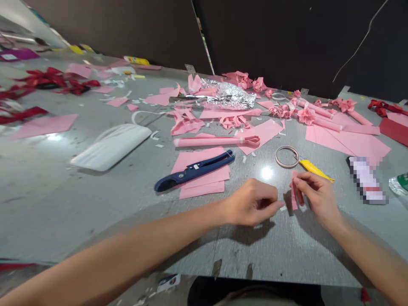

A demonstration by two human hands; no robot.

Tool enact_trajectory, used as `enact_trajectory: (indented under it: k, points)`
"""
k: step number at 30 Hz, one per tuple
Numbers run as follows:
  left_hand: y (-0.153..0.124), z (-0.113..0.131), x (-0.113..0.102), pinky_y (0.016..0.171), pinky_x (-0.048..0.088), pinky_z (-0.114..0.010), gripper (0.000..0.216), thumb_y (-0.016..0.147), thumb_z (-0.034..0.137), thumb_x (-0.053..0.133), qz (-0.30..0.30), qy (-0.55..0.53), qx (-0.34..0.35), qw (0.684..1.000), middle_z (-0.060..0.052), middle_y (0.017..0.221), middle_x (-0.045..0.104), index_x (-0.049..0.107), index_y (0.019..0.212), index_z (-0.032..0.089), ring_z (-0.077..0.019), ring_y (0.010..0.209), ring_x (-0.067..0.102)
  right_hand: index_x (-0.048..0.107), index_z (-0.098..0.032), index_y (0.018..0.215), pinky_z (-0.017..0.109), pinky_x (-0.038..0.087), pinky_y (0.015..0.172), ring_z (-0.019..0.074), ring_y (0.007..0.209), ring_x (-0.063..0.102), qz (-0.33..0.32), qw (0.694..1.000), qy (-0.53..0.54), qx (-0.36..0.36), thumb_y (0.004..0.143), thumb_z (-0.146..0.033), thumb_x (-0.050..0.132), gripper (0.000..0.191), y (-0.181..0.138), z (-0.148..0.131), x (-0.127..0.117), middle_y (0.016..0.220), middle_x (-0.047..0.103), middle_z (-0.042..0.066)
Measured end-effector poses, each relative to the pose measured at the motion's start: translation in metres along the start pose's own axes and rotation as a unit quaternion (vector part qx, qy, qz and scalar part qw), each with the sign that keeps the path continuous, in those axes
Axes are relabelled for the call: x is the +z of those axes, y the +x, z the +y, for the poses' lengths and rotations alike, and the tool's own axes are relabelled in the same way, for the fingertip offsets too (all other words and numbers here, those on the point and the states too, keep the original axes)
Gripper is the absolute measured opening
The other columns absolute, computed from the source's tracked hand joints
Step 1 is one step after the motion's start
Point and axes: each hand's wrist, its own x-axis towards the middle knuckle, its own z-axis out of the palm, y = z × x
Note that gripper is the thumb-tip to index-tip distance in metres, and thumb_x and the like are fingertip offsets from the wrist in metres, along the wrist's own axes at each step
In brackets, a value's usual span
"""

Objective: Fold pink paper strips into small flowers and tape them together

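Note:
My right hand (314,193) pinches a small pink paper strip (293,196) upright just above the grey table (95,204). My left hand (253,203) is close beside it, fingers curled in a pinch, with a tiny white scrap (282,208) at the fingertips; whether the fingers grip it I cannot tell. Blue-handled scissors (193,171) lie on pink sheets (204,176) to the left. A tape ring (287,156) and a yellow cutter (314,170) lie just beyond my right hand.
A rolled pink paper tube (216,141), crumpled foil (228,95) and several pink paper flowers (306,114) lie further back. A white face mask (110,146) lies left, red ribbon (51,80) far left, a phone (365,178) at right. Paper scraps litter the table.

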Motion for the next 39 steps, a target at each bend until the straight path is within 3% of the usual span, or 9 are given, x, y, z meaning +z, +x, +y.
enact_trajectory:
  k: [2,4,8,11,15,18,23,32,39]
  points:
    - [0.001,-0.002,-0.002,0.063,0.051,-0.026,0.02,0.106,0.021,0.057,0.038,0.0,-0.018,0.999,-0.003,0.081,0.075,0.075,0.099,0.018,-0.0137,0.069,0.066,0.081,-0.023,0.088,0.026,0.045,0.047,0.013,0.05,0.059,0.001,0.998,0.061,0.007,0.092,-0.045,0.086,0.023,0.0,-0.001,0.0,0.069,0.071,0.0]
    - [0.004,-0.008,-0.008,0.072,0.057,-0.029,0.026,0.105,0.019,0.056,0.107,0.029,-0.052,0.992,-0.006,0.097,0.08,0.076,0.121,0.019,-0.017,0.084,0.073,0.082,-0.024,0.089,0.027,0.049,0.048,0.0134,0.054,0.063,0.006,0.994,0.11,0.014,0.089,-0.042,0.09,0.02,0.001,-0.004,0.0,0.079,0.076,0.002]
    - [0.014,-0.036,-0.035,0.087,0.061,-0.037,0.025,0.099,0.016,0.064,0.245,0.128,-0.103,0.955,-0.007,0.11,0.081,0.078,0.119,0.021,-0.0195,0.093,0.074,0.082,-0.025,0.085,0.027,0.055,0.053,0.0161,0.066,0.072,0.013,0.99,0.14,0.012,0.083,-0.037,0.095,0.018,0.004,-0.009,-0.003,0.088,0.078,0.003]
    - [0.021,-0.061,-0.061,0.11,0.058,-0.046,0.033,0.094,0.014,0.071,0.26,0.22,-0.139,0.93,-0.011,0.127,0.079,0.077,0.126,0.02,-0.0269,0.12,0.073,0.085,-0.026,0.084,0.028,0.059,0.057,0.0187,0.075,0.074,0.019,0.991,0.129,-0.003,0.082,-0.038,0.096,0.016,0.009,-0.007,-0.008,0.093,0.08,0.005]
    - [0.029,-0.086,-0.082,0.124,0.044,-0.06,0.053,0.095,0.026,0.077,0.171,0.362,-0.227,0.888,-0.016,0.157,0.067,0.068,0.147,0.021,-0.0391,0.149,0.058,0.089,-0.03,0.088,0.032,0.063,0.065,0.0218,0.088,0.074,-0.002,0.992,0.119,-0.05,0.083,-0.035,0.095,0.009,0.013,-0.004,-0.015,0.101,0.08,0.006]
    - [0.032,-0.094,-0.083,0.12,0.043,-0.061,0.046,0.098,0.031,0.074,0.11,0.399,-0.256,0.874,-0.015,0.147,0.075,0.07,0.143,0.023,-0.0392,0.14,0.064,0.09,-0.032,0.086,0.036,0.065,0.071,0.0238,0.096,0.073,-0.029,0.989,0.108,-0.098,0.085,-0.031,0.093,0.004,0.014,-0.005,-0.02,0.106,0.08,0.007]
    - [0.031,-0.078,-0.078,0.114,0.043,-0.054,0.018,0.1,0.027,0.069,0.064,0.4,-0.216,0.889,-0.007,0.116,0.085,0.08,0.114,0.024,-0.0318,0.115,0.075,0.09,-0.035,0.084,0.037,0.066,0.072,0.0245,0.096,0.071,-0.068,0.982,0.086,-0.151,0.091,-0.034,0.09,0.007,0.013,-0.007,-0.026,0.103,0.078,0.006]
    - [0.031,-0.028,-0.042,0.11,0.049,-0.046,0.025,0.102,0.022,0.07,-0.03,0.312,-0.094,0.945,-0.006,0.124,0.083,0.077,0.126,0.025,-0.0265,0.115,0.078,0.091,-0.035,0.087,0.034,0.068,0.072,0.0187,0.081,0.071,-0.127,0.974,0.073,-0.171,0.095,-0.035,0.09,0.009,0.007,-0.011,-0.033,0.102,0.079,0.005]
    - [0.024,-0.03,-0.032,0.109,0.05,-0.045,0.025,0.104,0.028,0.072,-0.044,0.257,-0.05,0.964,-0.009,0.123,0.083,0.078,0.129,0.023,-0.0256,0.113,0.077,0.091,-0.033,0.093,0.03,0.065,0.061,0.0177,0.076,0.071,-0.12,0.977,0.096,-0.147,0.093,-0.033,0.093,0.002,0.012,-0.012,-0.03,0.094,0.078,0.005]
